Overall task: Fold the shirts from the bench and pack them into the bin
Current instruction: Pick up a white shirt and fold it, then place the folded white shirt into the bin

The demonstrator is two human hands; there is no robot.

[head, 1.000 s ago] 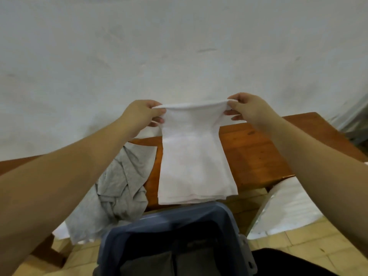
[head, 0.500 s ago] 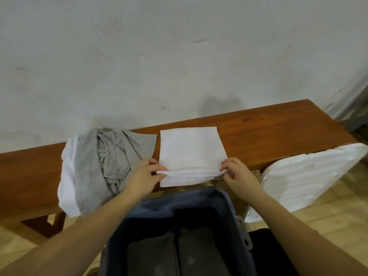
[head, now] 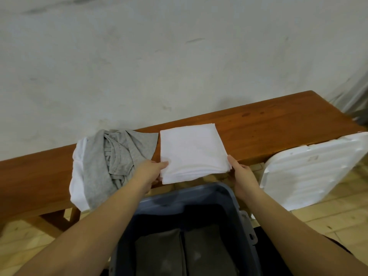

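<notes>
White shirt [head: 192, 150] now folded flat — brown bench [head: 268, 128], pale plaster wall [head: 179, 56] behind

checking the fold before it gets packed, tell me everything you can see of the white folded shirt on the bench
The white folded shirt is a neat, roughly square stack of plain white fabric, several layers showing at its near edge. It lies flat on the wooden bench, its near edge overhanging the front above the bin. The left hand holds its near left corner, the right hand its near right corner. Its left edge lies next to the crumpled grey shirt.
</notes>
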